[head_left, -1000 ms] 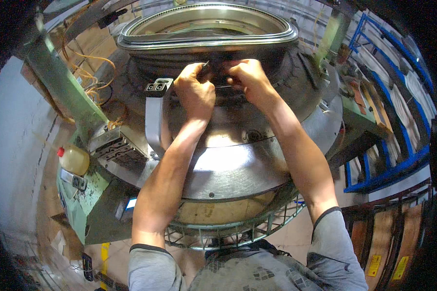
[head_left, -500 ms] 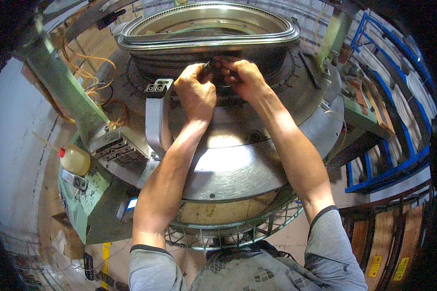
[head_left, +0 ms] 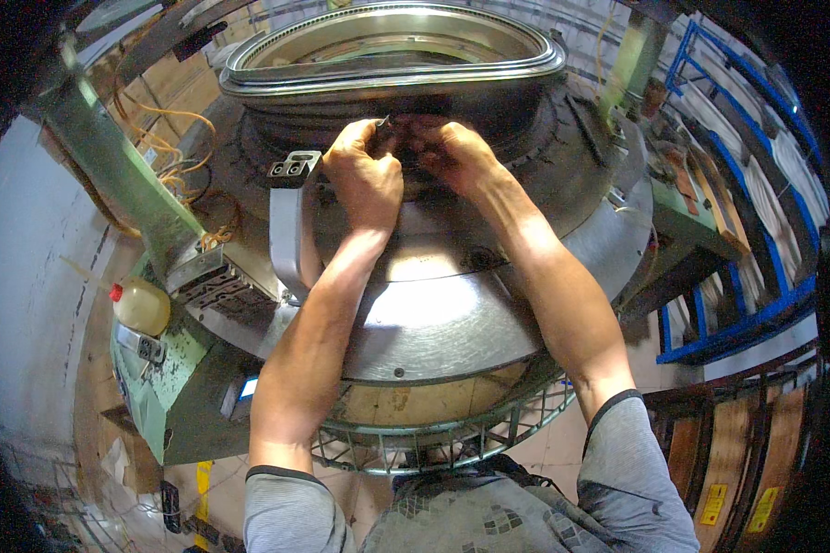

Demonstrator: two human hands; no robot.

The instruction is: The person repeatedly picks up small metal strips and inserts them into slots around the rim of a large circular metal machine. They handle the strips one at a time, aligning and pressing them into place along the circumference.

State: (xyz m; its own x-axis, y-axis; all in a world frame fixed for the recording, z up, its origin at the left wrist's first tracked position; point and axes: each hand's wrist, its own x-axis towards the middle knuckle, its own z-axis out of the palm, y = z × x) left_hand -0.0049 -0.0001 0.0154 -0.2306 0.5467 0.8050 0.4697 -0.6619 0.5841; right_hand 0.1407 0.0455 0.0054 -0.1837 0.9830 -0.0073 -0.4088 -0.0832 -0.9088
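Note:
Both my hands are held close together in front of the dark cylinder point(head_left: 313, 115) of a large round metal machine. My left hand point(head_left: 364, 180) is closed, with a small dark pointed piece point(head_left: 383, 122) showing between thumb and forefinger. Just to its right, my right hand point(head_left: 461, 158) is curled, its fingertips deep in shadow near the cylinder wall. What those fingers hold, if anything, is hidden. A bright metal ring point(head_left: 396, 85) tops the cylinder beyond my hands. Beside my left wrist stands a grey upright bracket point(head_left: 288, 226) with a block on top.
Green posts rise at the left point(head_left: 124, 157) and right point(head_left: 634, 69). A yellowish bottle point(head_left: 143, 309) with a red cap stands on the left green base. Orange cables point(head_left: 180, 166) hang behind it. Blue racking point(head_left: 737, 336) stands at the right.
Both hands stay at the cylinder with small finger movements. The right fingers have moved further into shadow. The whole view has shifted slightly.

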